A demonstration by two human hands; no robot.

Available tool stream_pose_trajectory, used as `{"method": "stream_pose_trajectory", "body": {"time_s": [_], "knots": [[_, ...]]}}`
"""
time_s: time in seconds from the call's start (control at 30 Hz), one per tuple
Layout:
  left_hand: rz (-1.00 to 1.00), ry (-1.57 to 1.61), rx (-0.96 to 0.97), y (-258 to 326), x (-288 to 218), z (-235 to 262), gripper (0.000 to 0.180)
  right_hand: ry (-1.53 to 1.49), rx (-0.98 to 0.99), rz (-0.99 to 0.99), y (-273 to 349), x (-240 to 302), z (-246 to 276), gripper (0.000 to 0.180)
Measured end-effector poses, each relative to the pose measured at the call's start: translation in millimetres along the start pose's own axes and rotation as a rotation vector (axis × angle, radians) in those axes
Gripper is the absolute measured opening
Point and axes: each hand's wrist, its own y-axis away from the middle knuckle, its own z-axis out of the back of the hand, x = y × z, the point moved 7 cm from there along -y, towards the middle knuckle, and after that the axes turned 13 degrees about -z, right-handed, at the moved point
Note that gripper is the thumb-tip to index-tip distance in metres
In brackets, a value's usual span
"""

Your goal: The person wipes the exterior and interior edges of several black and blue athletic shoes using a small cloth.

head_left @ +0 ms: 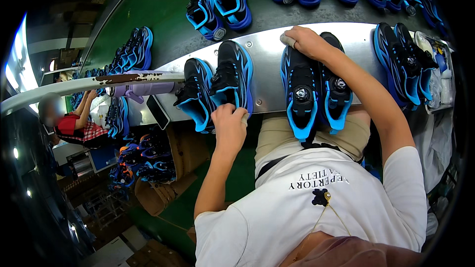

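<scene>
In front of me on a metal ledge (267,91) stand pairs of black sneakers with blue soles and blue collar linings. My left hand (230,122) has its fingers closed on the heel of a sneaker (231,66); the matching sneaker (198,76) stands just left of it. Over the toe of another sneaker (300,76), farther right, my right hand (308,42) curls its fingers, one of them wrapped in a pale cover. That shoe has a round dial on its tongue. Its mate (339,86) sits partly beneath my right forearm.
Beyond the ledge, more sneakers (230,2) stand on a green and dark surface. Another pair (398,64) is at right, near a tray of small items (438,69). At left are a curved white rail (74,86), lilac bottle (143,84), phone (158,112), cardboard box (183,153) and co-worker (81,126).
</scene>
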Motion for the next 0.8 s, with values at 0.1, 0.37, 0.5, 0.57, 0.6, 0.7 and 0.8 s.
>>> {"method": "stream_pose_trajectory", "body": {"time_s": [0.1, 0.37, 0.5, 0.57, 0.6, 0.7, 0.8], "knots": [[-0.048, -0.044, -0.307, -15, -36, 39, 0.016, 0.041, 0.01, -0.039, -1, -11, -1, 0.022], [0.008, 0.724, -0.306, -66, -86, -24, 0.033, -0.002, -0.042, 0.02, 1, 0, 0, 0.021], [-0.292, 0.958, -0.167, -77, -76, -29, 0.023, 0.011, 0.029, -0.006, -4, -2, -4, 0.018], [-0.338, 0.671, -0.228, -75, -81, -12, 0.022, 0.061, 0.007, 0.037, 0, -2, -6, 0.018], [-0.261, 0.756, -0.248, -69, -86, -4, 0.02, 0.077, 0.03, 0.038, -3, -10, -12, 0.02], [-0.089, 1.031, -0.298, -37, -85, -4, 0.018, 0.088, 0.044, -0.051, -10, -6, -6, 0.02], [0.583, 1.747, 0.103, -10, -92, -42, 0.048, 0.068, -0.075, -0.042, -17, -10, 0, 0.025]]}}
